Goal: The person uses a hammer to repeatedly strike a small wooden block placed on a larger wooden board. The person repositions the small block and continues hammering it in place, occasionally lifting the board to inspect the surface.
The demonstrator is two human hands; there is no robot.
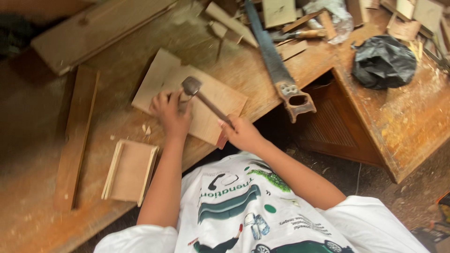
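My right hand (241, 133) grips the wooden handle of a hammer (206, 104). Its metal head (191, 85) hangs just above my left hand (171, 112). That hand rests on a flat plywood board (220, 100) lying on the dusty workbench (42, 140). Its fingers curl around a small brown wooden piece (183, 100) right under the hammer head. The hammer head is slightly blurred.
A small open wooden box frame (131, 171) lies left of my left forearm, and a long plank (75, 136) further left. A hand saw (281, 70) overhangs the bench edge. A black plastic bag (383, 61) sits to the right, with wood scraps (290, 28) behind it.
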